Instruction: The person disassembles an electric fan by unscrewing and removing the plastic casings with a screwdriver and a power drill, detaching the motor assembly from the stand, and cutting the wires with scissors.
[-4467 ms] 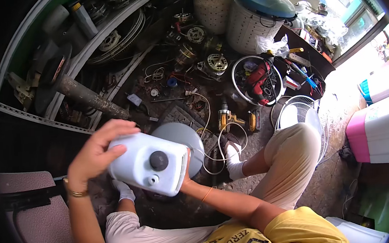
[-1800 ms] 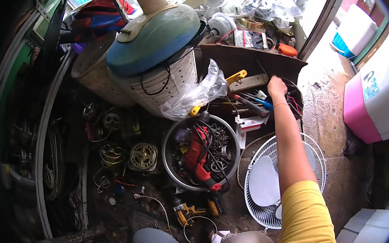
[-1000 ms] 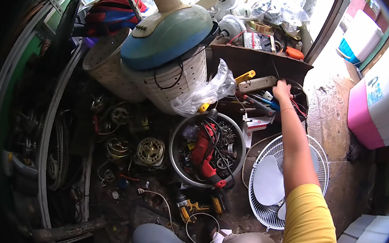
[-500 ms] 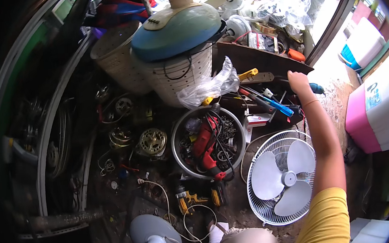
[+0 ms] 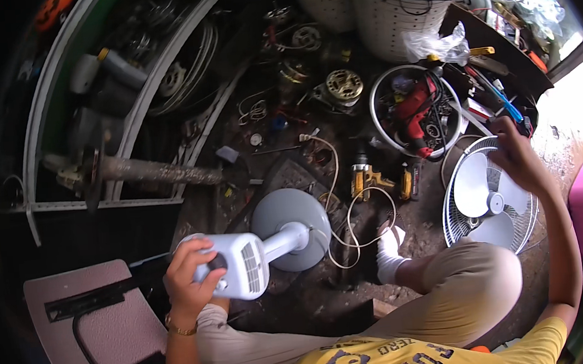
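My left hand (image 5: 191, 275) is wrapped round the back of a white fan motor housing (image 5: 240, 265) with a vented side and a dark knob. A white stem joins the housing to a round grey fan base (image 5: 287, 216), so the stand fan leans toward me. My right hand (image 5: 517, 157) is raised over the upper edge of a white fan cage with three grey blades (image 5: 471, 185). Its fingers are bent together; what they hold, if anything, is hidden. Near it stands a dark tool box (image 5: 527, 85) with a blue-handled tool (image 5: 506, 105).
A metal basin (image 5: 377, 124) holds a red corded power tool (image 5: 415, 114) and small hardware. A yellow drill (image 5: 366, 179) and a battery (image 5: 409, 181) lie before my foot. A white cord (image 5: 334, 161) loops there. At left are a pink folding seat (image 5: 129, 332) and a metal rack (image 5: 127, 137).
My view has swung left and down. The left hand has come into view on the fan housing. My right hand has drawn back from the tool box toward the fan cage.
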Demonstrator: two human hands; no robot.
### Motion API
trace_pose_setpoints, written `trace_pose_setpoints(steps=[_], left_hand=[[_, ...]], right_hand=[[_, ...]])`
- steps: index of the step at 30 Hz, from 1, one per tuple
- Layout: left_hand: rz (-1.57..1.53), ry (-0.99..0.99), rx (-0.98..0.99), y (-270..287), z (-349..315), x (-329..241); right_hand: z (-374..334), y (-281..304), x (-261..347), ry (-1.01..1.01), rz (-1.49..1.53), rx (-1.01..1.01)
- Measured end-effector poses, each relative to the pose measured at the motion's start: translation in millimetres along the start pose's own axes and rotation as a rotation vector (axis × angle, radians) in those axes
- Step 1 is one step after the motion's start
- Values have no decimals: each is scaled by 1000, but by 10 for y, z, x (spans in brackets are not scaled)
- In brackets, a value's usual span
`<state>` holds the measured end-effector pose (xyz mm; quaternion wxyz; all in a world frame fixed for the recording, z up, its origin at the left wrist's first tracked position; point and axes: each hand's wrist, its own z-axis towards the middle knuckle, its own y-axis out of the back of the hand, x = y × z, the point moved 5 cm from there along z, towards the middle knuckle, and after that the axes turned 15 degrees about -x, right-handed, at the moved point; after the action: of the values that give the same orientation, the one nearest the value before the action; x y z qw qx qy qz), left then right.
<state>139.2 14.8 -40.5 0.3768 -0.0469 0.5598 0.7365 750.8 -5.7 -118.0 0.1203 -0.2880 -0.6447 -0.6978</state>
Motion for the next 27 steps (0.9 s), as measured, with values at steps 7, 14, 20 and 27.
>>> trace_pose_setpoints(steps=[7,14,20,27], left_hand=[[17,-2,-82,174,-184,36],[5,-53,-111,211,-248,99],[21,-106,-138,232,-296,152],[-223,-140,-280,366,-288,100]], right_hand=[[-712,-788,2817,957,-64,252],[-781,-1049,3509,1128,-180,35],[-895,-1098,3802,1259,-199,-174],[-976,-1376,3811,1158,-240,-84]])
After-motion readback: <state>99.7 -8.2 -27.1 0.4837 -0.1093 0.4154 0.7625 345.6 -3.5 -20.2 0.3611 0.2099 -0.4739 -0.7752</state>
